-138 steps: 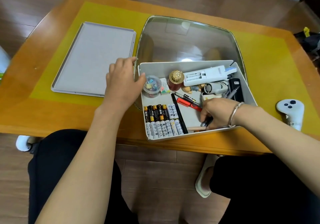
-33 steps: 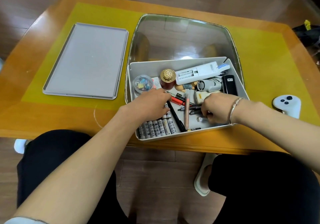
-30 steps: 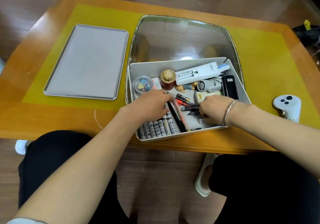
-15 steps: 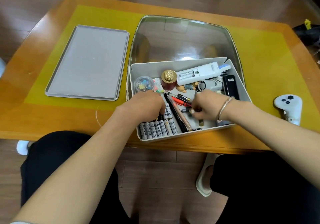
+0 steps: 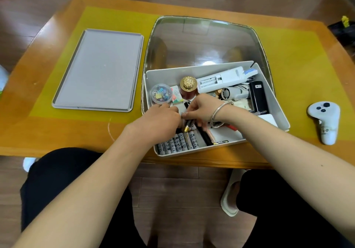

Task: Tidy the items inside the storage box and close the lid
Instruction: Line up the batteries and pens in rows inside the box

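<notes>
**Seat the battery in the row**

Your right hand [image 5: 201, 109] pinches a battery [image 5: 187, 125] above the battery row [image 5: 178, 142] at the storage box's [image 5: 276, 109] front-left. Your left hand [image 5: 159, 123] curls beside it; its grip is hidden. Lay it parallel. The lid [image 5: 98, 69] waits on the worktop [image 5: 48, 130].

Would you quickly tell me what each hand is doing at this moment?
Left hand: over the batteries in the storage box, fingers hidden; its grip cannot be told.
Right hand: fingers curled, pinching a dark battery.
</notes>
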Available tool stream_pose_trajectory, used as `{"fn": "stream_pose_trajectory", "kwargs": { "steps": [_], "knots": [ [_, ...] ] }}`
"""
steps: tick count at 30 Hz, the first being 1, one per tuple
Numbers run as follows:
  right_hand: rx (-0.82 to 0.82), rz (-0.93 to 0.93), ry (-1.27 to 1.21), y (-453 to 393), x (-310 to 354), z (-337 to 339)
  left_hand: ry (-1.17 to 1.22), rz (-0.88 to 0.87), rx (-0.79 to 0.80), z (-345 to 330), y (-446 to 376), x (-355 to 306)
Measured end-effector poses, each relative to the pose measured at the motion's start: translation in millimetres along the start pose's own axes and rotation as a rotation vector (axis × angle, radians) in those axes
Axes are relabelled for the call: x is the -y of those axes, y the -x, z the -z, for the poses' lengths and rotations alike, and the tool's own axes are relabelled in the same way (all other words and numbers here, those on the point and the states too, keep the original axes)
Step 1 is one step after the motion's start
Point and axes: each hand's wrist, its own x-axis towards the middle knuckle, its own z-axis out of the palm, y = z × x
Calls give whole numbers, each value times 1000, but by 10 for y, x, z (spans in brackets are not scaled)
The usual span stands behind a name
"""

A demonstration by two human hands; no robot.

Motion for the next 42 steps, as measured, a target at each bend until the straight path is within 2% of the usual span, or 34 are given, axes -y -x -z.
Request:
{"fn": "stream_pose_trajectory", "kwargs": {
  "steps": [4,8,11,18,28,30,32,34,42],
  "knots": [
    [-60,15,43,7,-58,-4,-19,22,-6,13,44,17],
    [-38,-3,-18,76,-174,43,63,23,-94,3,56,20],
    [-57,-1,-93,136,-227,124,38,1,-98,-53,40,6],
    [116,-10,60,255,-201,54,-29,3,-86,-128,-27,-54],
    [73,-89,34,235,-259,-39,6,-18,-83,-172,-61,-62],
    [61,-103,127,236,-261,-73,16,-15,-81,-162,-61,-49],
    [12,-72,376,226,-237,-125,28,-5,-79,-138,-62,-30],
    [-42,-39,499,213,-203,-178,21,-2,-70,-126,-62,-26],
    [-52,-120,399,226,-156,-172,-26,-5,-34,-114,-12,-35]
  ]
}}
